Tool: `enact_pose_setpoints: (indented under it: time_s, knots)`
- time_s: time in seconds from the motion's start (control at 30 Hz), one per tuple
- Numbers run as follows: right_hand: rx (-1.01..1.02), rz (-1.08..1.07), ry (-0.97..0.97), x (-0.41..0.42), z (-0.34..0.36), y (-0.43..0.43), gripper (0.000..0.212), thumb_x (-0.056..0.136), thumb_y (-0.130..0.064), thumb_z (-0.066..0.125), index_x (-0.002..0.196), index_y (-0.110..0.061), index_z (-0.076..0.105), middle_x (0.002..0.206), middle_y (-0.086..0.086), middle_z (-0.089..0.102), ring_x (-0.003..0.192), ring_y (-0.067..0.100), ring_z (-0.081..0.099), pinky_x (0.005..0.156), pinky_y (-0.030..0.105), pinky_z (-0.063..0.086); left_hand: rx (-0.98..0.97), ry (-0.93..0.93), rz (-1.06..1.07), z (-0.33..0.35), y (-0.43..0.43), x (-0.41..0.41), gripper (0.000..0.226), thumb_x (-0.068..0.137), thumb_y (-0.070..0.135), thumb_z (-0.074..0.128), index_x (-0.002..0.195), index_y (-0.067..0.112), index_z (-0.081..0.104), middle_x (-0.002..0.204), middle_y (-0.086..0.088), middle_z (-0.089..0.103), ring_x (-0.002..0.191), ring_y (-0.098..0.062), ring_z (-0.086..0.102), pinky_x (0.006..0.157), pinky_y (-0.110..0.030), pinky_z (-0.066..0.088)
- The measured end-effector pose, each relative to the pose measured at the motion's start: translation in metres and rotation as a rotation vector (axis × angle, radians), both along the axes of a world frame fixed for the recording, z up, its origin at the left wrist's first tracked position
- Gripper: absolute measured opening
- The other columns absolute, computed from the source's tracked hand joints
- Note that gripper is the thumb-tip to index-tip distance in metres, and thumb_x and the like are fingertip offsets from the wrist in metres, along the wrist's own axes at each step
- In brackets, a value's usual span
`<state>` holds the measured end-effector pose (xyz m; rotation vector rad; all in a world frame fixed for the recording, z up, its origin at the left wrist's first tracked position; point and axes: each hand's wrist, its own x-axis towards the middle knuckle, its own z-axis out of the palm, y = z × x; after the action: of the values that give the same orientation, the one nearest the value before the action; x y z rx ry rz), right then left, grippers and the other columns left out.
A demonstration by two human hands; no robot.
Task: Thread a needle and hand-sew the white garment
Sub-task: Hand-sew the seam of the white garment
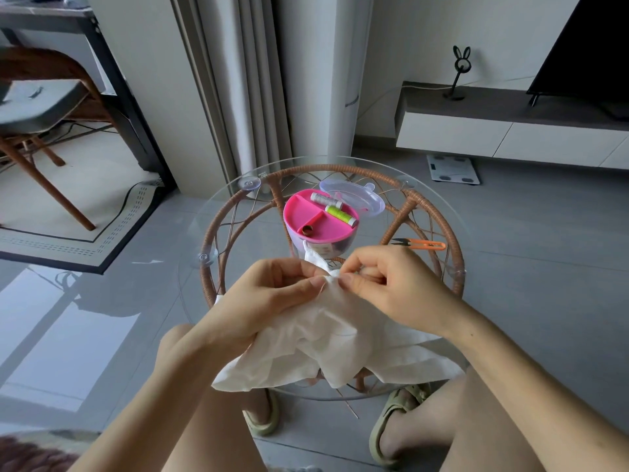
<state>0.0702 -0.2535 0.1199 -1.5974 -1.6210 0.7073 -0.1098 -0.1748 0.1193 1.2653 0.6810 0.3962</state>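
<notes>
The white garment (pixel 326 338) lies crumpled on the near part of the round glass bench (pixel 221 212), and its lower edge hangs over the rim toward the person's knees. Both hands lift one fold of it above the glass.

The left hand (pixel 269 298) has a closed grip on this fold. The thumb lies flat on top of the cloth and the other fingers are curled under it, so the cloth is pressed between them. The right hand (pixel 394 287) meets the same fold from the other side. Its grip is a narrow pinch: thumb and forefinger are pressed together at the edge of the cloth, just beside the left thumb, and the remaining fingers are curled into the palm. I cannot tell if a needle or thread is inside this pinch, it is too small to see.

Behind the hands stands a sewing box with a pink tray (pixel 306 212), which carries a green spool (pixel 342 214), a white spool (pixel 326 199) and a thimble (pixel 308 229). Its clear lid (pixel 367 199) is open behind it. Orange thread snips (pixel 427 245) lie on the bench to the right.
</notes>
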Motion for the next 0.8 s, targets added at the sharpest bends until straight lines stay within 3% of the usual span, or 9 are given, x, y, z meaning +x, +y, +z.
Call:
enact_pose_setpoints:
  time_s: [0.1, 0.23, 0.4, 0.5, 0.67, 0.8]
  knots:
    - [0.0, -0.028, 0.044, 0.007, -0.001, -0.004, 0.015, 0.091, -0.01, 0.059, 0.077, -0.005, 0.063, 0.039, -0.011, 0.039, 0.04, 0.004, 0.037, 0.05, 0.009, 0.031, 0.074, 0.089, 0.03, -0.001, 0.0, -0.003, 0.02, 0.073, 0.024, 0.066, 0.077, 0.005, 0.069, 0.07, -0.007, 0.069, 0.058, -0.012, 0.062, 0.053, -0.018, 0.05]
    - [0.044, -0.095, -0.048, 0.007, -0.008, -0.008, 0.016, 0.09, -0.012, 0.061, 0.076, -0.006, 0.064, 0.04, -0.01, 0.04, 0.043, 0.005, 0.04, 0.052, 0.014, 0.037, 0.111, 0.132, 0.074, -0.007, -0.002, 0.0, 0.017, 0.079, 0.019, 0.067, 0.078, 0.002, 0.069, 0.07, -0.008, 0.07, 0.059, -0.014, 0.062, 0.054, -0.019, 0.05]
    - [0.017, -0.087, -0.008, 0.005, -0.013, -0.017, 0.01, 0.091, -0.025, 0.06, 0.093, -0.017, 0.054, 0.051, -0.004, 0.043, 0.05, 0.005, 0.04, 0.053, 0.016, 0.035, 0.159, 0.134, 0.093, -0.01, -0.004, 0.006, 0.012, 0.086, 0.009, 0.063, 0.083, -0.001, 0.068, 0.069, -0.007, 0.069, 0.06, -0.012, 0.062, 0.055, -0.018, 0.05]
    - [0.039, -0.101, 0.031, 0.001, -0.013, -0.024, 0.017, 0.091, -0.031, 0.048, 0.087, -0.015, 0.05, 0.055, -0.006, 0.048, 0.053, 0.006, 0.045, 0.052, 0.017, 0.034, 0.182, 0.143, 0.104, -0.01, -0.004, 0.005, 0.011, 0.086, 0.01, 0.063, 0.082, 0.001, 0.069, 0.069, -0.006, 0.069, 0.06, -0.011, 0.062, 0.056, -0.018, 0.05]
    - [0.209, -0.129, -0.216, -0.005, -0.016, -0.026, 0.021, 0.089, -0.027, 0.051, 0.08, -0.011, 0.061, 0.06, -0.007, 0.06, 0.058, 0.011, 0.057, 0.051, 0.025, 0.046, 0.199, 0.159, 0.112, -0.012, -0.003, 0.006, 0.01, 0.086, 0.011, 0.064, 0.081, 0.006, 0.071, 0.07, -0.005, 0.071, 0.062, -0.012, 0.063, 0.058, -0.019, 0.051]
    - [0.269, -0.163, -0.242, -0.009, -0.019, -0.024, 0.028, 0.085, -0.032, 0.048, 0.076, -0.012, 0.065, 0.051, -0.008, 0.055, 0.048, 0.013, 0.053, 0.047, 0.031, 0.046, 0.205, 0.167, 0.118, -0.012, -0.003, 0.007, 0.01, 0.086, 0.012, 0.065, 0.079, 0.009, 0.072, 0.071, -0.005, 0.072, 0.063, -0.012, 0.064, 0.059, -0.02, 0.052]
